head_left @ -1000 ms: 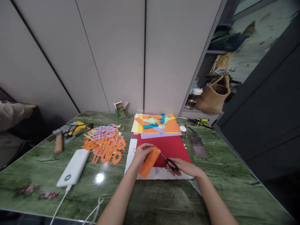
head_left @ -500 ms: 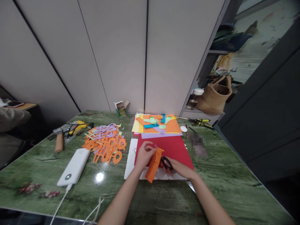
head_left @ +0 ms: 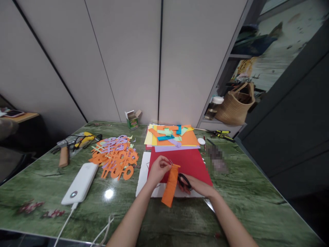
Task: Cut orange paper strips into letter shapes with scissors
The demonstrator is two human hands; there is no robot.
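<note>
My left hand [head_left: 159, 168] pinches the top left corner of an orange paper strip [head_left: 170, 187], which hangs down past the front edge of the red paper [head_left: 191, 161]. Black-handled scissors [head_left: 185, 180] are gripped in my right hand [head_left: 189, 185], just right of the strip. Their blade tips show near the strip's top, by my left fingertips; the strip hides the middle of the blades. White paper [head_left: 143, 175] lies partly under the red sheet.
Cut orange and purple shapes [head_left: 115, 156] are heaped on the left, near a white power bank [head_left: 81, 183] with a cable. Coloured paper strips [head_left: 167, 132] lie behind the red sheet. A small box [head_left: 132, 120] stands at the back; yellow-black pliers [head_left: 222, 134] lie back right.
The orange strip's lower end has swung slightly right and down, and the strip now hangs more upright. The scissors in my right hand have shifted a little to the right.
</note>
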